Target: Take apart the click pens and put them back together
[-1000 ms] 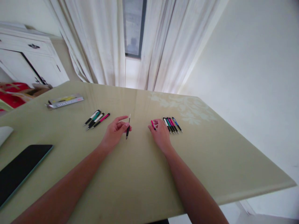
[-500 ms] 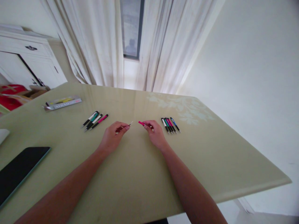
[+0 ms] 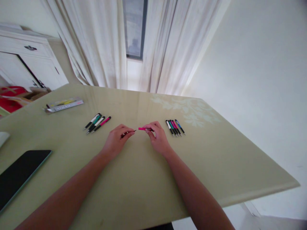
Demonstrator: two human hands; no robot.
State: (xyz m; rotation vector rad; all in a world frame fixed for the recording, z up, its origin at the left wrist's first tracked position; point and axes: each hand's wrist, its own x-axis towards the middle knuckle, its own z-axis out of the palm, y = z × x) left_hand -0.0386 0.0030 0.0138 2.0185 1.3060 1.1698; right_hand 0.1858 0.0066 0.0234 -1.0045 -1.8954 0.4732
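A: Delta vs half a second ago: pink barrel (image 3: 141, 128) swings from a slant to nearly level, and the fingertips of both hands sit a bit closer together. White refill that stuck out on the left side doesn't read clearly now.

B: Hand state?

A: Left hand (image 3: 115, 139) pinches a dark pen piece (image 3: 124, 134) between thumb and fingers, its thin end pointing right. Right hand (image 3: 158, 137) pinches the pink barrel the same way, end pointing left.

B: Mated?

A: Ends face each other, roughly in line — small gap by the look of it. Can't tell if something thin bridges it.

B: Where exactly?

A: Mid-table, just over the pale green table (image 3: 134, 188). Can't tell whether fingers rest on the surface.

B: Neighbours?

A: Beyond the left hand, a loose bunch of pens: white, teal, another white, then a pink pen (image 3: 102, 123) nearest that hand. Beside the right hand, a tidier row of pens (image 3: 173, 127), tips toward the wearer, blue pen (image 3: 179, 126) at the outer end, slightly apart.

B: Rest?

A: Clear-topped box (image 3: 64, 107) at far left with something yellow inside, black-screened tablet (image 3: 22, 174) at near left. Pale curtains (image 3: 103, 44) behind the table — white cabinet (image 3: 28, 60) left of them.
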